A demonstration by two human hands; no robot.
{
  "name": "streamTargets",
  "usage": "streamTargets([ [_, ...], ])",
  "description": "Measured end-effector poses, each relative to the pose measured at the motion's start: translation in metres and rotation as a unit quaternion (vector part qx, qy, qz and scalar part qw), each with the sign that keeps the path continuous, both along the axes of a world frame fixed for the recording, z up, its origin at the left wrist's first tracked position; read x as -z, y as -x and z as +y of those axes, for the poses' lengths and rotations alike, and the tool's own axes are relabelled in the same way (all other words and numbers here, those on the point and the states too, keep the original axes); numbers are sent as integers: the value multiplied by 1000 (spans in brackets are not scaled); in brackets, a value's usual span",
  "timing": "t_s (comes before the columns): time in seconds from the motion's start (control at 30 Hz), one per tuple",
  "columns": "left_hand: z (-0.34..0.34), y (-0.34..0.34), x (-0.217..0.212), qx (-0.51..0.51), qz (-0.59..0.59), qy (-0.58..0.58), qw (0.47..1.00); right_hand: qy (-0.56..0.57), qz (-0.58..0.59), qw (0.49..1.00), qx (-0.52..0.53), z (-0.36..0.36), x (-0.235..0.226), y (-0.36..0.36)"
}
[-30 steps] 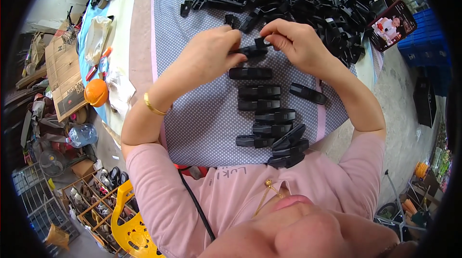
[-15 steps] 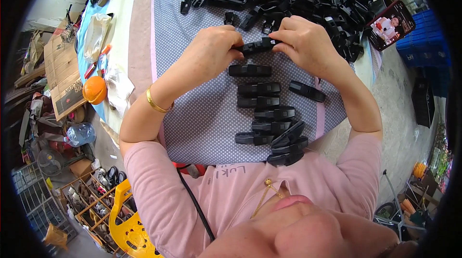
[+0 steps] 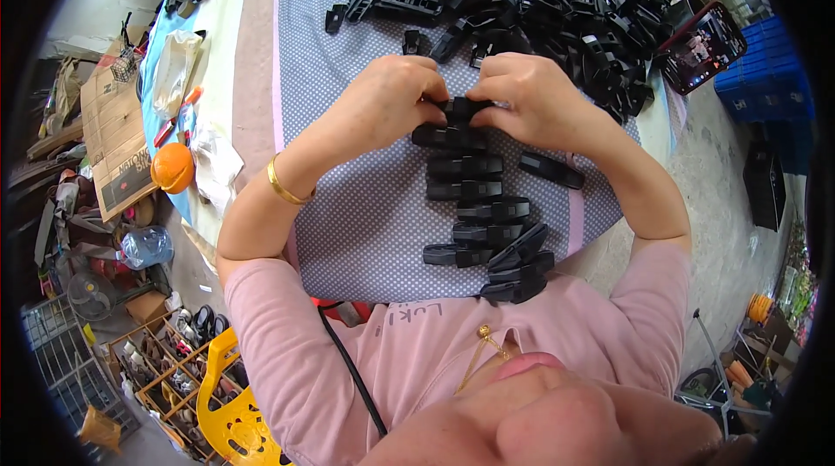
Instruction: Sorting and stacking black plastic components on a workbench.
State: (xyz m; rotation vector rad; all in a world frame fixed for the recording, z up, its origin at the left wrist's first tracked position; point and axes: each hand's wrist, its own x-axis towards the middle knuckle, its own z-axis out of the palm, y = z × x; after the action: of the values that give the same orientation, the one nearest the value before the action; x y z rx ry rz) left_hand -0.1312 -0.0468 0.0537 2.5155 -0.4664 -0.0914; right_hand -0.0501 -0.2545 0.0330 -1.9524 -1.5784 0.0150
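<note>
The dotted grey cloth [image 3: 365, 231] covers the table, and across its far end sprawls a big loose heap of black plastic clips [image 3: 557, 5]. Nearer the person runs a neat column of finished black clips [image 3: 478, 205], about 7 of them, stacked from the chest outward.

Since 1 second ago both hands have dropped from a raised working position down to the cloth, carrying 1 black clip [image 3: 461, 109] with them. It now sits at the far end of the column, touching the piece below it (so the assembling looks done and this is the placing). The left hand [image 3: 383, 105] pinches its left end with fingers curled; the right hand [image 3: 531, 101] pinches its right end likewise.

A single stray clip [image 3: 551, 169] lies just right of the column, a phone [image 3: 703, 44] sits at the heap's right edge, and an orange ball [image 3: 172, 167] rests off to the left.
</note>
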Motion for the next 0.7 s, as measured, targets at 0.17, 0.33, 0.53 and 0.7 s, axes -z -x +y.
streamTargets([
  [0.17, 15, -14, -5, 17, 64, 94, 993, 46, 53, 998, 8, -8, 0, -17],
  [0.33, 58, -44, 24, -179, -378, -107, 902, -10, -203, 973, 108, 5, 8, -18],
  [0.53, 74, -48, 33, -187, -326, -122, 919, 49, -241, 961, 123, 5, 6, -15],
  [0.7, 44, -34, 13, -251, -126, 290, 915, 52, -210, 974, 67, 2, 4, -2],
])
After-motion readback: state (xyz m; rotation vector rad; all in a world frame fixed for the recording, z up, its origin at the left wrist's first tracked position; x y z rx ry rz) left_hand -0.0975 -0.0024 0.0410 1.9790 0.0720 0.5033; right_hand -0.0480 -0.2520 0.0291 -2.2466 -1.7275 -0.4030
